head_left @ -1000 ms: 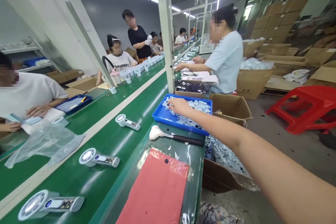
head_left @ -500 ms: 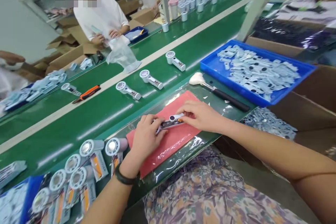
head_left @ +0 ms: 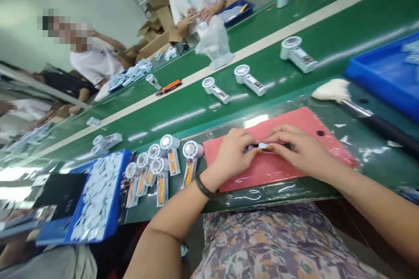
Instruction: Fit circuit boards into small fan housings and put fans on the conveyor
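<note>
On a pink mat [head_left: 291, 168], both hands meet at a small handheld fan [head_left: 262, 145] lying roughly level; only a short white and dark stretch of its handle shows between the fingers. Closed around its left end is my left hand [head_left: 234, 150], with a dark band at the wrist. My right hand [head_left: 299, 148] pinches the right end from above, thumb and fingertips on the handle. The fan's head is hidden by my left hand. A small black oval piece [head_left: 321, 133] lies on the mat's right part.
Several fans with orange inserts [head_left: 160, 187] stand left of the mat. Finished-looking fans [head_left: 250, 79] lie on the green belt [head_left: 176, 115]. A black-handled mallet [head_left: 376, 117] and a blue tray [head_left: 386, 65] are at right; another blue tray [head_left: 119, 192] is at left. Co-workers sit opposite.
The view has swung left, so the left tray shows more. My hands have come closer together on the fan, and the white piece with the black oval is now mostly covered.
</note>
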### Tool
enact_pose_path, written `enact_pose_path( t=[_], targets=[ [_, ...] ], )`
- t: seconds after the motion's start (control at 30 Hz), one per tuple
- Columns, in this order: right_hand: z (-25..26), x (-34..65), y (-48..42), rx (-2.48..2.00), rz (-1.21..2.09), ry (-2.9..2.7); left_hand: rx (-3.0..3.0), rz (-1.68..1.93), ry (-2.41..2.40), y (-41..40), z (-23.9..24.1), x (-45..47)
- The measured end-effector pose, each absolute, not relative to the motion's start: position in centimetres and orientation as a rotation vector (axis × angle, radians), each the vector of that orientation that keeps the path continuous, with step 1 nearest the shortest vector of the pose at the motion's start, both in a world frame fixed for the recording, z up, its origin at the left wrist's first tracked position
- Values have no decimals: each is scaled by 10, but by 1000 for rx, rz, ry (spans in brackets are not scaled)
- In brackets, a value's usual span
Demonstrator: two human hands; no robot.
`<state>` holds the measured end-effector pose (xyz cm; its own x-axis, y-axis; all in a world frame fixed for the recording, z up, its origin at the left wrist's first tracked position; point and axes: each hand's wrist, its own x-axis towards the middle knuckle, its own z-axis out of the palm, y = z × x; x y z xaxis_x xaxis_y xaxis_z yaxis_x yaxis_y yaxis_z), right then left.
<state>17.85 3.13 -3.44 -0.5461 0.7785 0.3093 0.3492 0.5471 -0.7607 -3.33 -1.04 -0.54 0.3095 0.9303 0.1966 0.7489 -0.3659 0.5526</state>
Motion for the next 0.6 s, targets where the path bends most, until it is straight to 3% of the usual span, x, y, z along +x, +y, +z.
enact_pose_path(
  t=[0.17,0.6],
  targets=[
    [-53,183,36,-890,1080,-2076,2254,689,1488,-14,-4,-33],
    [-33,185,12,-903,866,-2424,2394,588,1547,-47,-5,-23]
  ],
)
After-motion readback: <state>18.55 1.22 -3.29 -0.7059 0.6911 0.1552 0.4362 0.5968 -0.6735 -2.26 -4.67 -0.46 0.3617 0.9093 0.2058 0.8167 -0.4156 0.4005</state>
